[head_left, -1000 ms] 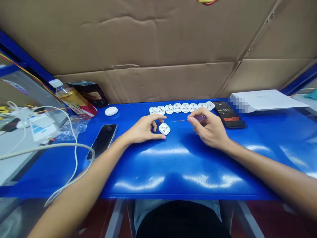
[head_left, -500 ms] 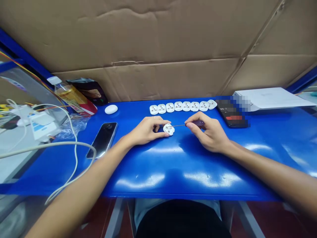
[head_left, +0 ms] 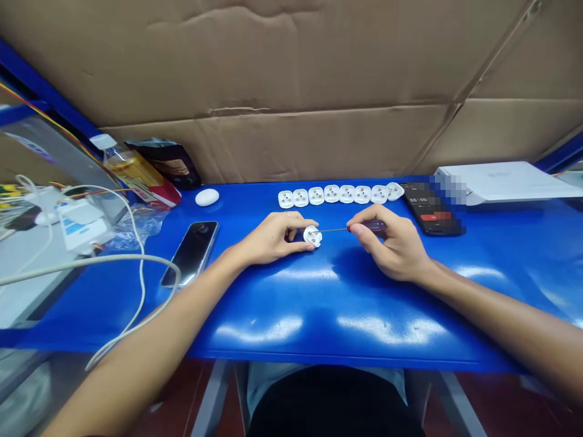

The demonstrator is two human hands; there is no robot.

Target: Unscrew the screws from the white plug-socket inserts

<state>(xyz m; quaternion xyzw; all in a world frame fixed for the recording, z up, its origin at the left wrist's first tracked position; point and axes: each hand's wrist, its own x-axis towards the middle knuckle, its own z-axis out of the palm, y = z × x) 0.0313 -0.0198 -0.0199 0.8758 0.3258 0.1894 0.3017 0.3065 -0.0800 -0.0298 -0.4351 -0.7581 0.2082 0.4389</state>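
My left hand (head_left: 272, 238) pinches a small white plug part (head_left: 313, 236), tilted up on the blue table (head_left: 319, 303). My right hand (head_left: 392, 243) grips a thin screwdriver (head_left: 350, 229) with a dark handle; its tip touches the plug part. A row of several identical white plug parts (head_left: 339, 194) lies just behind both hands.
A black phone (head_left: 191, 252) lies left of my left hand, a white oval case (head_left: 207, 196) behind it. A second phone showing a timer (head_left: 426, 209) sits right of the row, beside a white box (head_left: 501, 181). White cables (head_left: 113, 261), a bottle (head_left: 132, 173) and cardboard wall (head_left: 291, 91) surround.
The left hand tilted the plug part up from lying flat. The right hand brought the screwdriver tip to it.
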